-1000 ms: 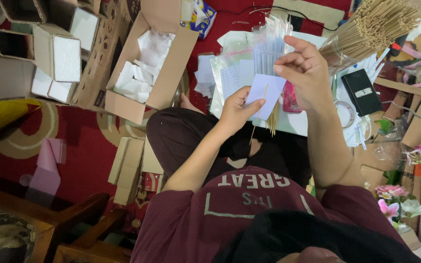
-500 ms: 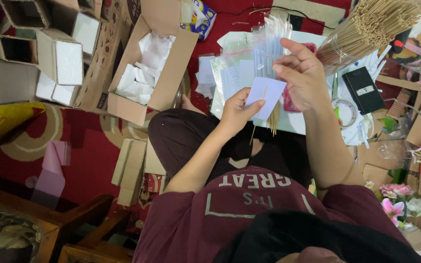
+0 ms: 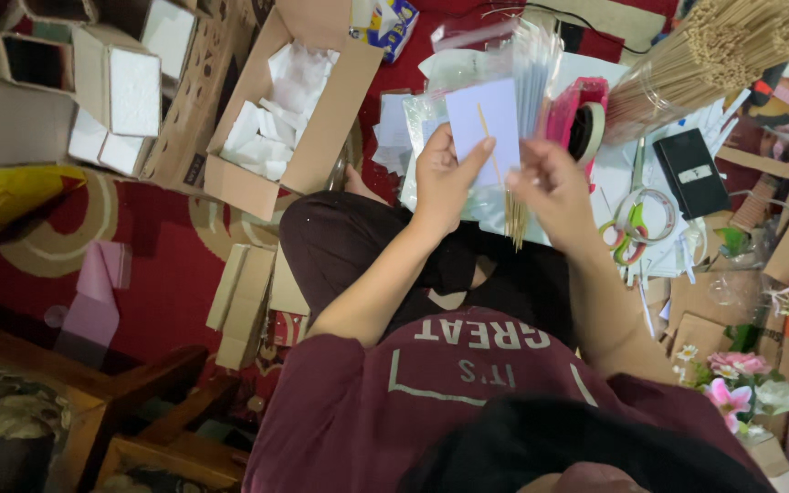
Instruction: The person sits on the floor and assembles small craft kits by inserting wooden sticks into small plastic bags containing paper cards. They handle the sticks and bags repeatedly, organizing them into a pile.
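My left hand (image 3: 447, 179) holds up a pale lavender paper card (image 3: 495, 111) over my lap. My right hand (image 3: 554, 190) pinches a few thin wooden sticks (image 3: 515, 219) just right of the card. One stick slants across the card's face. Behind the card stands a stack of clear plastic sleeves (image 3: 530, 57). The two hands are close together, almost touching.
An open cardboard box of white tissue (image 3: 296, 108) lies at upper left, with small white-faced boxes (image 3: 119, 84) beyond it. A big bundle of wooden sticks (image 3: 719, 50), a tape roll (image 3: 586, 130), scissors (image 3: 630, 222), a black booklet (image 3: 691, 172) and artificial flowers (image 3: 741, 383) crowd the right. A wooden chair (image 3: 93, 402) sits lower left.
My right hand has come down from the plastic sleeves and now holds sticks beside the card. A stick now lies across the card, which my left hand still holds.
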